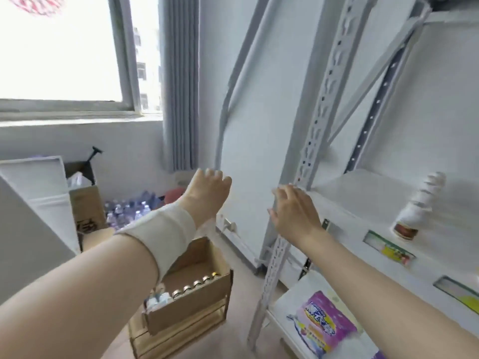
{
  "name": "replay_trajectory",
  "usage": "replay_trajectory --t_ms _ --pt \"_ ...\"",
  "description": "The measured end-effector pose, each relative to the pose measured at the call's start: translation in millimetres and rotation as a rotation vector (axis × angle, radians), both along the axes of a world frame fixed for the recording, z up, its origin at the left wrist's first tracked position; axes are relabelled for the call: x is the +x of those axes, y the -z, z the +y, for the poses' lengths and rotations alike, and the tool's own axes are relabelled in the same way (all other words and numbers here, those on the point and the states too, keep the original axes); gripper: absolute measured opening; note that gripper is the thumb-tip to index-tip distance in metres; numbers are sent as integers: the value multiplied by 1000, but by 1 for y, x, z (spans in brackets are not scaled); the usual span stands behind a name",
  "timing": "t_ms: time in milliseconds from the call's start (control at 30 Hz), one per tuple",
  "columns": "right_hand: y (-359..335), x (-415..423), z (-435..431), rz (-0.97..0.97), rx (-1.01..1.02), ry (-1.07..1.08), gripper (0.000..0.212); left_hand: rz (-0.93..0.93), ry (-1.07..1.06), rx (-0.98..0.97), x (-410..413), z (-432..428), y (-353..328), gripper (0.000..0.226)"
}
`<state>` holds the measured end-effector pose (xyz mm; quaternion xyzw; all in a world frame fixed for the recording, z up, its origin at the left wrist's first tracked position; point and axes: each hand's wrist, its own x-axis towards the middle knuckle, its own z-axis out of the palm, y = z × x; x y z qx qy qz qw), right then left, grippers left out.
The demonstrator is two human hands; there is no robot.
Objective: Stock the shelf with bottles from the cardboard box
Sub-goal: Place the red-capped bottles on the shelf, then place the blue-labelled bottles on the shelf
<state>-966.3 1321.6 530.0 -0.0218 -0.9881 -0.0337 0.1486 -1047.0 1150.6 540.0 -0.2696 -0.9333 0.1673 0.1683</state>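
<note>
Left of the white bottle [417, 208] the shelf board [363, 189] lies open; farther left, the perforated upright [318, 120] blocks entry.

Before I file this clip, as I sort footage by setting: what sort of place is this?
Probably a small stockroom: a white metal shelf with price tags and one bottle, a part-filled cardboard box on the floor, and bundled water bottles below the window.

Bright window [59, 47] top left, grey curtain [180, 86] beside it. Shrink-wrapped water pack [127, 211] on floor below sill. Purple packet [324, 322] low right, wooden crate [178, 335] left of it.
</note>
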Motion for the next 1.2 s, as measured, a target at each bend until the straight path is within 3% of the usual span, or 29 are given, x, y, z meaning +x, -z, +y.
replay_trajectory --t_ms 167,333,600,867,1033,1200 --pt "94 -77 -82 -286 4 -108 48 -207 -177 43 -56 -108 84 36" --pt "177 -139 -114 -538 28 -183 50 -428 -291 39 -98 -152 172 34" --pt "316 -258 -119 -829 -23 -325 49 -766 -474 40 -174 -153 312 30" --pt "434 -314 -119 -1194 -106 -336 45 -1110 -661 166 -224 -133 431 34" --pt "515 -363 -142 -1266 -239 -296 49 -1178 -697 148 -281 -132 512 45" --pt "603 -409 -174 -1287 -322 -243 52 -1205 -574 -91 -350 -139 601 39"
